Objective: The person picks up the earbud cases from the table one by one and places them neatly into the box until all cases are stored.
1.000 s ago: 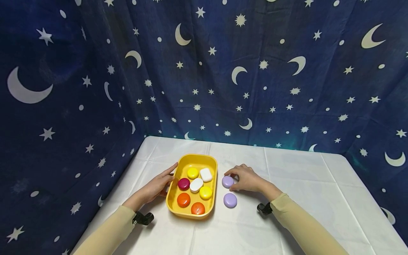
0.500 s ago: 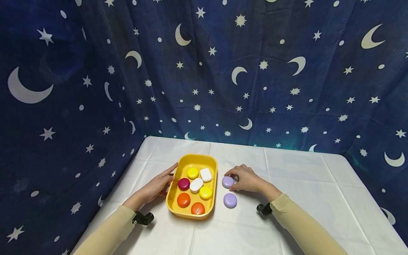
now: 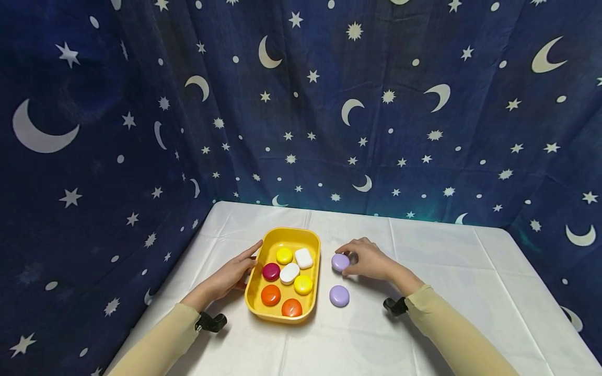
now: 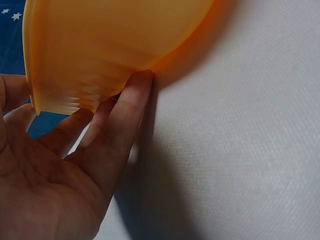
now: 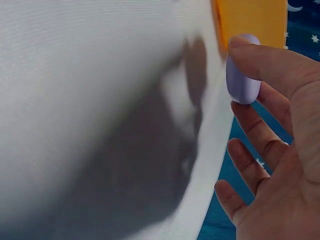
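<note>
My right hand (image 3: 369, 259) pinches a glossy lavender disc (image 3: 340, 262), rounded like a large toy candy, between thumb and fingers. In the right wrist view the lavender disc (image 5: 242, 80) stands on edge to the camera, while the other fingers spread loosely. A second lavender disc (image 3: 339, 296) lies on the white cloth, nearer the body. Left of both is a yellow tray (image 3: 282, 316). My left hand (image 3: 233, 273) rests against its left side; the left wrist view has extended fingers (image 4: 131, 102) touching the outer wall.
Inside the tray lie two yellow discs (image 3: 284, 255), two orange discs (image 3: 270, 295), a dark red disc (image 3: 271, 271) and two white pieces (image 3: 289, 273). A dark blue star-and-moon curtain (image 3: 324, 104) hangs behind the white-covered table (image 3: 437, 271).
My right hand has moved slightly right and away from the body with the pinched lavender disc, widening the gap to the other one. The left hand and the tray stay in place.
</note>
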Action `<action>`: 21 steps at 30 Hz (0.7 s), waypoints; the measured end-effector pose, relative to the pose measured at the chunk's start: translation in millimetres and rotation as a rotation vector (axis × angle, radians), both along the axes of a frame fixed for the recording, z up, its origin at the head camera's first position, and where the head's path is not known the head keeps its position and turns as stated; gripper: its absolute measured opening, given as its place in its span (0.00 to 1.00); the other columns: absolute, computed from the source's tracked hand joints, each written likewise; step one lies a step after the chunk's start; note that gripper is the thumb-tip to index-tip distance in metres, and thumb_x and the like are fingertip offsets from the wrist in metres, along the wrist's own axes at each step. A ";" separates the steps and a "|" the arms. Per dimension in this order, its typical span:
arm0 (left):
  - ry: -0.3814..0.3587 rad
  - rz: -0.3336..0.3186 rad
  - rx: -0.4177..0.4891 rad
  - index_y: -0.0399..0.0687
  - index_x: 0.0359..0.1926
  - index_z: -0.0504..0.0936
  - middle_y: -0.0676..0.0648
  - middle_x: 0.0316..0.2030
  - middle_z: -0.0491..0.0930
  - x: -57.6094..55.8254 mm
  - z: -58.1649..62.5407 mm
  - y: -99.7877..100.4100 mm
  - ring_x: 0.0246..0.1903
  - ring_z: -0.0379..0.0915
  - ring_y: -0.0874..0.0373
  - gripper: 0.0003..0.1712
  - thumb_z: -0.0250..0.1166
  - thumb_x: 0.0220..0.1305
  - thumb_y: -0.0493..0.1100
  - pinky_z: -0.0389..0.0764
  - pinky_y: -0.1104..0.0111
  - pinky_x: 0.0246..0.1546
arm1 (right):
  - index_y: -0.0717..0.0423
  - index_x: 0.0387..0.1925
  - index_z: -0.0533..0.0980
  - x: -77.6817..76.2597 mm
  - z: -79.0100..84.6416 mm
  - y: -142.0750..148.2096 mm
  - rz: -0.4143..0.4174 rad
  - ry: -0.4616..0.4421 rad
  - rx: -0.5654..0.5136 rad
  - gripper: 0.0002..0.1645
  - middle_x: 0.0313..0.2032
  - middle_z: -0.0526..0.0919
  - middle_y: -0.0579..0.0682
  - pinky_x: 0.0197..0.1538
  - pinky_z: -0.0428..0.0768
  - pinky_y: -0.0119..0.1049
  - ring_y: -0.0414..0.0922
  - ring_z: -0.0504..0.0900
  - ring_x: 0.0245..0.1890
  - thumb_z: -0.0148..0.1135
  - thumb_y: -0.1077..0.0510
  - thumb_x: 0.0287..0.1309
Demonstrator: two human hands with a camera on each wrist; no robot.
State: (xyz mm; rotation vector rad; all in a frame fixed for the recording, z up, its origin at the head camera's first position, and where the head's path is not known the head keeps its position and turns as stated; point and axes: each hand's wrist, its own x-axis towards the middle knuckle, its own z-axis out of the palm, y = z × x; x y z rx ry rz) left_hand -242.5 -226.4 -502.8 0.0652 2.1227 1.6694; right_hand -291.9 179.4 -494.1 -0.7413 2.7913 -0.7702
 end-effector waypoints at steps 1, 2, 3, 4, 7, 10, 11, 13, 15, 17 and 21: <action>0.002 0.000 0.000 0.73 0.81 0.53 0.34 0.68 0.68 0.2 -0.1 -0.3 0.49 0.79 0.47 0.36 0.51 0.77 0.50 0.86 0.55 0.42 | 0.40 0.56 0.83 0.0 2.3 0.3 -0.004 -0.001 -0.003 0.32 0.45 0.81 0.38 0.54 0.68 0.49 0.46 0.71 0.49 0.82 0.46 0.47; 0.004 -0.001 0.001 0.72 0.81 0.53 0.34 0.68 0.68 0.3 -0.1 -0.5 0.49 0.80 0.47 0.36 0.51 0.77 0.50 0.87 0.55 0.42 | 0.40 0.57 0.83 0.1 4.8 0.4 -0.009 -0.002 -0.007 0.32 0.45 0.81 0.38 0.55 0.68 0.49 0.46 0.71 0.49 0.81 0.46 0.47; 0.005 -0.002 0.001 0.72 0.81 0.53 0.34 0.68 0.68 0.3 -0.3 -0.9 0.49 0.80 0.47 0.36 0.51 0.77 0.50 0.87 0.55 0.42 | 0.40 0.57 0.83 0.3 7.6 0.5 -0.013 -0.002 -0.011 0.32 0.46 0.81 0.37 0.55 0.68 0.49 0.46 0.70 0.50 0.81 0.47 0.48; 0.006 -0.002 -0.001 0.72 0.81 0.53 0.34 0.67 0.68 0.4 -0.4 -1.1 0.49 0.80 0.47 0.36 0.51 0.77 0.50 0.87 0.55 0.42 | 0.40 0.57 0.83 0.4 10.5 0.5 -0.016 0.001 -0.017 0.32 0.46 0.81 0.37 0.56 0.68 0.50 0.46 0.70 0.51 0.81 0.47 0.48; 0.005 0.001 -0.004 0.72 0.81 0.53 0.34 0.68 0.68 0.7 0.1 -1.0 0.48 0.80 0.47 0.36 0.51 0.78 0.50 0.87 0.55 0.42 | 0.40 0.58 0.82 0.9 20.7 -0.7 -0.017 0.014 -0.046 0.32 0.48 0.81 0.38 0.58 0.68 0.51 0.47 0.70 0.53 0.80 0.48 0.50; 0.000 0.005 -0.008 0.73 0.81 0.53 0.34 0.68 0.68 1.0 1.2 -0.1 0.47 0.80 0.47 0.36 0.51 0.78 0.50 0.87 0.55 0.42 | 0.40 0.59 0.82 0.5 30.1 -3.3 -0.006 0.042 -0.075 0.32 0.49 0.81 0.39 0.59 0.68 0.52 0.47 0.69 0.54 0.80 0.49 0.50; -0.003 0.007 -0.008 0.73 0.81 0.53 0.34 0.68 0.69 0.9 1.5 0.3 0.48 0.80 0.47 0.36 0.51 0.77 0.50 0.86 0.55 0.42 | 0.40 0.59 0.82 0.4 33.1 -4.8 0.000 0.053 -0.082 0.32 0.50 0.81 0.39 0.59 0.68 0.52 0.47 0.69 0.54 0.80 0.49 0.50; -0.005 0.004 -0.010 0.73 0.81 0.53 0.35 0.68 0.69 0.8 2.0 0.8 0.48 0.80 0.47 0.36 0.51 0.77 0.50 0.86 0.55 0.42 | 0.39 0.58 0.82 0.6 38.8 -8.9 0.011 0.073 -0.091 0.32 0.50 0.81 0.38 0.59 0.69 0.51 0.46 0.69 0.55 0.80 0.49 0.49; -0.003 0.001 -0.010 0.73 0.81 0.53 0.35 0.68 0.68 0.6 2.1 1.1 0.49 0.80 0.47 0.36 0.51 0.77 0.50 0.86 0.55 0.42 | 0.40 0.58 0.83 2.1 45.0 -14.9 0.027 0.088 -0.099 0.32 0.50 0.82 0.38 0.60 0.69 0.51 0.46 0.69 0.55 0.81 0.49 0.49; -0.001 0.001 -0.010 0.72 0.81 0.53 0.34 0.68 0.68 0.4 2.0 1.2 0.50 0.80 0.47 0.36 0.51 0.77 0.49 0.86 0.55 0.43 | 0.40 0.58 0.83 3.8 50.8 -22.1 0.050 0.098 -0.106 0.32 0.51 0.82 0.39 0.61 0.69 0.51 0.46 0.69 0.56 0.81 0.49 0.48; 0.007 0.004 -0.006 0.72 0.81 0.53 0.34 0.70 0.66 0.5 2.0 1.1 0.51 0.79 0.47 0.36 0.51 0.77 0.49 0.86 0.54 0.43 | 0.40 0.58 0.83 8.3 60.6 -38.7 0.107 0.092 -0.109 0.32 0.51 0.82 0.39 0.62 0.68 0.53 0.48 0.69 0.58 0.80 0.51 0.48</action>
